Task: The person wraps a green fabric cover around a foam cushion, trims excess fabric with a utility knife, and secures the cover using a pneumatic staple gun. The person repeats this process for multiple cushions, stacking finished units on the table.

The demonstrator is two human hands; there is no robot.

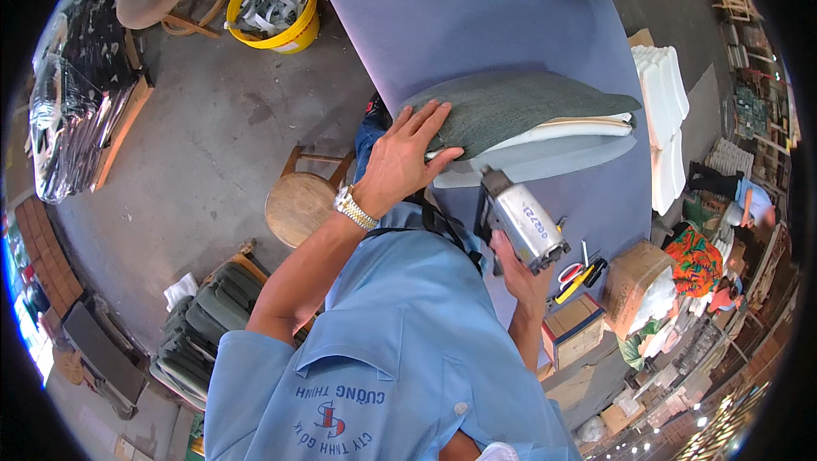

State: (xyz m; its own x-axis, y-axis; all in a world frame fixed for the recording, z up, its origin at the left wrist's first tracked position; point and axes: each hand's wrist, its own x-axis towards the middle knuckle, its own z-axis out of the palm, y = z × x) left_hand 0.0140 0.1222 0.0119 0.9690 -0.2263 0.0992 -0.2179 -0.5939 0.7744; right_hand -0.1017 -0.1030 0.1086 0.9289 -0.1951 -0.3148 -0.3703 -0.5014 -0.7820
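A seat pad covered in dark green fabric lies on the blue-grey tabletop, its white padding and a thin wooden layer showing along the near side. My left hand rests on its left end, fingers stretched over the fabric and the thumb apart near the edge. A lighter grey-green flap of cloth spreads out under the pad's near side. Just below, my right hand grips a silver and black staple gun. The gun's nose points toward the pad and is apart from it.
Red-handled scissors and a yellow cutter lie near a cardboard box. White foam pads stand past the table's right edge. At left are a round wooden stool, a yellow bucket of scraps and stacked green cushions.
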